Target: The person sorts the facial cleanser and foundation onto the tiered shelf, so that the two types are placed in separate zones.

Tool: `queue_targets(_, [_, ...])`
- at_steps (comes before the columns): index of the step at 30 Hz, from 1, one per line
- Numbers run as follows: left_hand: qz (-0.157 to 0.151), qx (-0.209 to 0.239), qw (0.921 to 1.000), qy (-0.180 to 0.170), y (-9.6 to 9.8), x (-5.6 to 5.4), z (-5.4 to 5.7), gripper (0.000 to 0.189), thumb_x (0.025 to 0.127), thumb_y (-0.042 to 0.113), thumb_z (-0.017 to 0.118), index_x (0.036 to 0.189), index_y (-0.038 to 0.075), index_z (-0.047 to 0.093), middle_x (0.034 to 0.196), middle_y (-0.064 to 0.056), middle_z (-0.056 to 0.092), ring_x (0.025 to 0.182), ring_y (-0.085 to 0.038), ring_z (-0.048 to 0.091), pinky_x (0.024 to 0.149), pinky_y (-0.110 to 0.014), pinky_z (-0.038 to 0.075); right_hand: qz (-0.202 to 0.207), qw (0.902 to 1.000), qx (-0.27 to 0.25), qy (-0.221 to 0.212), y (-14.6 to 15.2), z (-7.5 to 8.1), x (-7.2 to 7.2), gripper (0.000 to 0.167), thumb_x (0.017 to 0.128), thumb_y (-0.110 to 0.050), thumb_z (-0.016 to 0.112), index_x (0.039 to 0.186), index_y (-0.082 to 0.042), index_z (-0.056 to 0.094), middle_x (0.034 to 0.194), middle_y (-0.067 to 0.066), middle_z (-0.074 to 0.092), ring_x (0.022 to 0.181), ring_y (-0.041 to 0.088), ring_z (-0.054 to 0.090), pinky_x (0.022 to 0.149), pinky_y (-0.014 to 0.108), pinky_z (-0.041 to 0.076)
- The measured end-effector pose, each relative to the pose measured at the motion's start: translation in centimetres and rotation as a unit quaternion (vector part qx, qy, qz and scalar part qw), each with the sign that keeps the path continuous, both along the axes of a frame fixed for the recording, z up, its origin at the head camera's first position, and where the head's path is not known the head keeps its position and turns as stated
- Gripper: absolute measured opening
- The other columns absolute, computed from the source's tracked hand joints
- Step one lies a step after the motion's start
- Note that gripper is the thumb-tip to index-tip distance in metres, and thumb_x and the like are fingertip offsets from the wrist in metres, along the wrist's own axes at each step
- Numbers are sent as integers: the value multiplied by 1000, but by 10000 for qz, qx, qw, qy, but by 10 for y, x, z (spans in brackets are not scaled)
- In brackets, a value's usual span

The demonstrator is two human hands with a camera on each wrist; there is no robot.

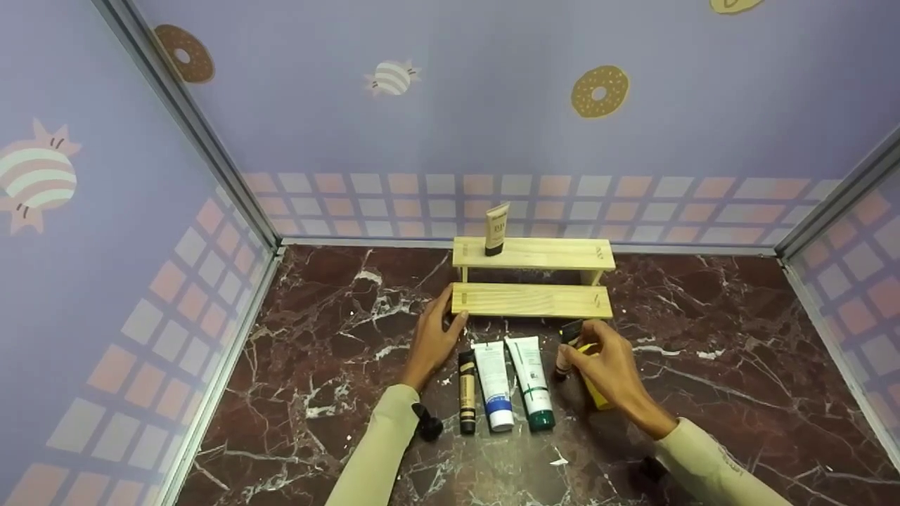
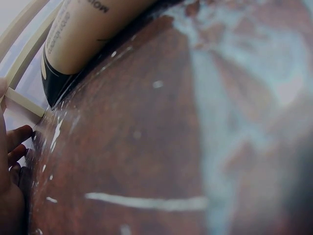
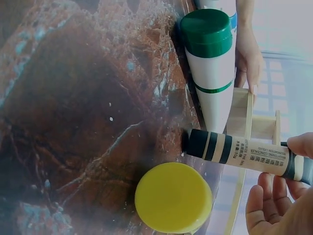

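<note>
My right hand pinches a beige-and-black foundation tube between thumb and fingers. Its banded black end points down toward the tabletop in the right wrist view. Under that hand is a yellow container, whose round yellow lid shows in the right wrist view. My left hand grips the left end of a two-step wooden shelf, thumb at the front corner of the lower step. Between the hands lie a black-and-gold tube, a white tube with a blue band and a white tube with a green cap.
A beige tube with a black cap stands upright on the shelf's upper step, toward its left end. The dark red marbled tabletop meets a patterned lilac wall behind the shelf. Panels with metal edging close off both sides.
</note>
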State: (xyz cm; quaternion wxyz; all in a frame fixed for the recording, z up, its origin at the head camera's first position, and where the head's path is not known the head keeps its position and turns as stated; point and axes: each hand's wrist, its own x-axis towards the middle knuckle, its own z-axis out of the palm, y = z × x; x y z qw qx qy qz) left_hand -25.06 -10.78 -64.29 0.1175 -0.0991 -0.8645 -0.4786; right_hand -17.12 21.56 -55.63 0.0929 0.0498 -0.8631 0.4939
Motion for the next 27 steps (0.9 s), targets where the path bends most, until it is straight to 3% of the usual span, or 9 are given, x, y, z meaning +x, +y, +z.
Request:
queue_targets(6, [20,8,10000,-42,1,0,-2,70,111,39,65,170,9,43,159,-23,57,146,-44,54,119,-66,43,-131,9998,35,118,2,4,-3,21,88,-2,90,99,-4,73,94,10,78,85,23,73,78,24,57])
queue_targets(11, [24,-28,10000,-70,2,-1,-1,70,111,39,66,170,10,44,159,-24,56,146,-45,54,119,-66,44,-97,9996,-138,205,3,12,-7,20,90,-4,90,103,-6,74,97,6,79,84,20,72,76,25,55])
queue_targets(18, [28,-26,9999,-113,3,0,0,70,110,39,66,170,11,44,159,-23,57,146,-44,54,119,-65,44,-169,9991,-345,199,5,23,-16,22,92,-7,89,107,-4,73,100,8,77,91,24,74,82,23,58])
queue_targets(27, [-14,83,10000,33,1,-1,0,69,110,35,67,169,7,44,157,-24,57,145,-43,55,119,-64,44,-162,9985,-412,329,6,41,-32,23,93,-8,88,110,-4,73,104,10,78,91,32,76,78,21,60])
